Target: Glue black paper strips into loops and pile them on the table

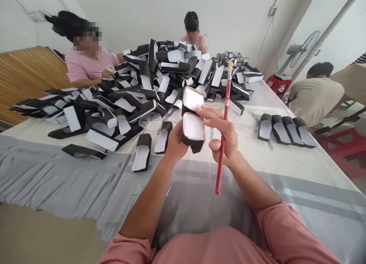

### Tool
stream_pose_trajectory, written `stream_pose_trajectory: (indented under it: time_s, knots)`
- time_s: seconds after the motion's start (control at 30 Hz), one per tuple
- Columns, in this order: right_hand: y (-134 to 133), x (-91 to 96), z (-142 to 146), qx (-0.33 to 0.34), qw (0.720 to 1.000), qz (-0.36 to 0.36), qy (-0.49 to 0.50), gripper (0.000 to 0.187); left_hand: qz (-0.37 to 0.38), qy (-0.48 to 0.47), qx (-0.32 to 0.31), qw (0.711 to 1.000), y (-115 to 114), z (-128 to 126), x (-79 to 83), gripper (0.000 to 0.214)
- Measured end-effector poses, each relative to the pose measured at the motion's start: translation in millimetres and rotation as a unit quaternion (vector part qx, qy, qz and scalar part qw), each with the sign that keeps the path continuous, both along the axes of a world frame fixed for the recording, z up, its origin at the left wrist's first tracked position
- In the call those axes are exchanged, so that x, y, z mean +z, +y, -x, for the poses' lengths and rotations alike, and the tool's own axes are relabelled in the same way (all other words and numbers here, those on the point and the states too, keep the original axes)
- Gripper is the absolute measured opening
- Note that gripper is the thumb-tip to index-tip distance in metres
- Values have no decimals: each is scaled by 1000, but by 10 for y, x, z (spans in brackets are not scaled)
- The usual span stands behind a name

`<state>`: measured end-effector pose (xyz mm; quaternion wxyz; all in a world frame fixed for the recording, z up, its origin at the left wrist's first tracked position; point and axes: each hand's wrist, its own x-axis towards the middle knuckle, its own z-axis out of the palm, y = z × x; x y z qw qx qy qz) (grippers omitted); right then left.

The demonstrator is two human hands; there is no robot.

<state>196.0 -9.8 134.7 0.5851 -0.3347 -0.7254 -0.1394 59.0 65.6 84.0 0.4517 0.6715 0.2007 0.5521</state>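
My left hand (176, 142) grips a black-and-white folded paper shoe (193, 127), its white inner face turned toward me. A red paintbrush (225, 119) with a pale, crusted tip stands nearly upright in my right hand (223, 134), held between thumb and fingers. The right fingertips touch or come very close to the upper right edge of the paper shoe. Left of my left hand, two similar paper shoes (142, 153) rest on the table. A clear plastic dish (150, 121) sits just behind them, partly hidden by the pile.
A large heap of black-and-white paper shoes (168, 68) covers the back and left. Several more stand in a row (286, 130) at the right. Two people (88, 64) sit behind the heap; another person (314, 88) bends near a fan (304, 50) and red stools (345, 142).
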Motion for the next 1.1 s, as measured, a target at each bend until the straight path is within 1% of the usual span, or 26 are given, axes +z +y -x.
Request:
stream_pose_trajectory:
  time_s: [0.1,0.17,0.27,0.37,0.43,0.53,0.63,0.67,0.73,0.83,0.93,1.03,1.1]
  knots:
    - [6,-19,-10,-31,999,9,-5,46,-2,30,25,999,13,20,-17,18]
    - [-8,-14,-18,-57,998,29,-9,45,-12,64,47,997,11,42,5,15]
    - [-42,16,-36,-59,997,44,14,45,-62,121,83,987,15,76,65,11]
    - [-57,46,-53,-50,996,61,40,45,-148,167,142,964,37,105,113,13]
    - [-45,50,-55,-51,995,81,28,47,-198,191,178,945,49,119,130,15]
    - [-3,31,-51,-25,995,95,19,53,-240,220,207,922,42,134,144,17]
    - [39,5,-59,15,994,99,41,55,-255,229,224,912,16,143,158,18]
    - [48,-2,-65,14,994,100,44,54,-257,230,226,911,7,145,163,18]
    - [60,-11,-79,-13,994,99,38,50,-257,236,226,909,-9,148,173,18]
    - [71,-23,-89,-44,994,101,26,50,-262,246,234,904,-26,151,181,19]
    - [97,-40,-94,-29,994,99,35,48,-270,254,250,895,-25,160,181,20]
    - [131,-43,-144,-28,994,100,28,46,-281,267,260,884,-9,181,180,19]
    - [140,-22,-210,-29,996,77,24,45,-290,284,266,874,1,197,183,19]
